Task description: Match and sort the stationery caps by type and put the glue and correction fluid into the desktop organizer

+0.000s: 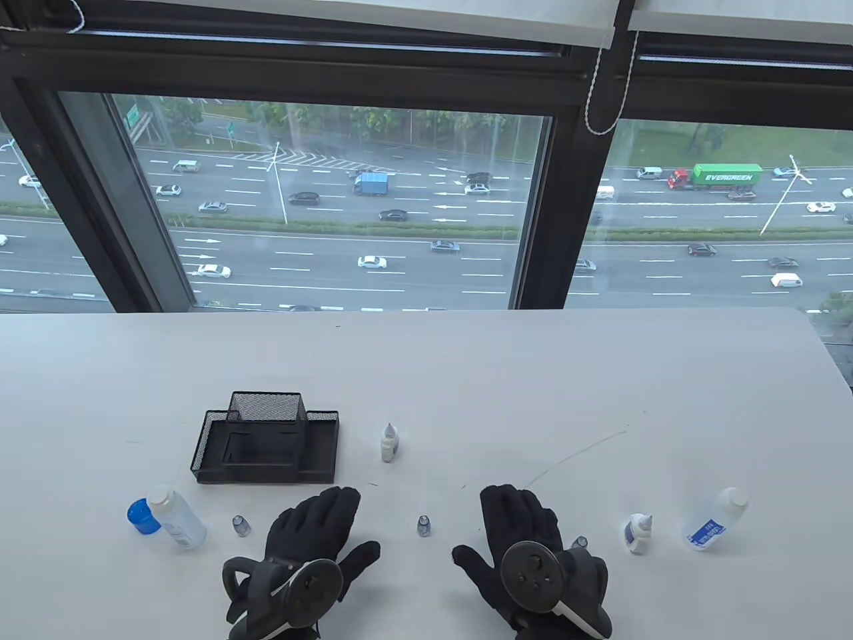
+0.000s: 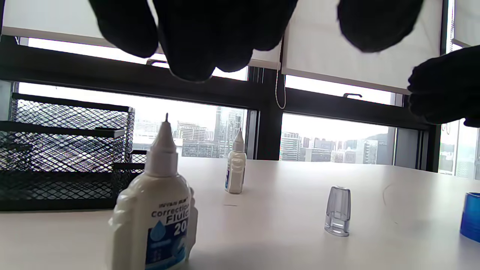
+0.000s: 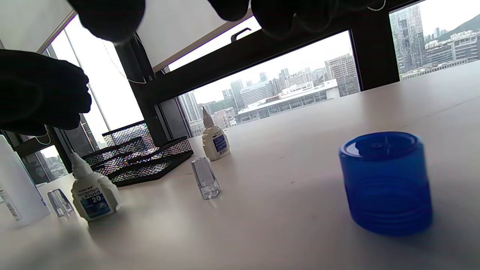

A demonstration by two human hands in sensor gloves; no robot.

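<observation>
Correction fluid: two bottles, both upright and uncapped. The far fluid bottle stands at 3 o'clock from the organizer, near it but apart. The right fluid bottle stands at 3 o'clock from the right hand. In the left wrist view, a bottle label reads "Correction Fluid" and "20". The brand line above it is too blurred to read.

Glue: two clear bottles lie on their sides. The left glue touches the blue cap, well out at 9 o'clock from the left hand. The right glue carries a blue label whose writing is too small to read. It lies at 3 o'clock from the right fluid bottle.

Clear caps: three.
- The left cap is just beside the left hand at 9 o'clock.
- The mid cap stands between the two hands.
- The right cap is partly hidden at the right hand's outer edge.

Grip: both hands are palm down, fingers straight and spread wide. They hold nothing. The organizer is at 11 o'clock from the left hand, with nothing visible in its compartments.

Other writing: a green truck outside the window reads "EVERGREEN".
</observation>
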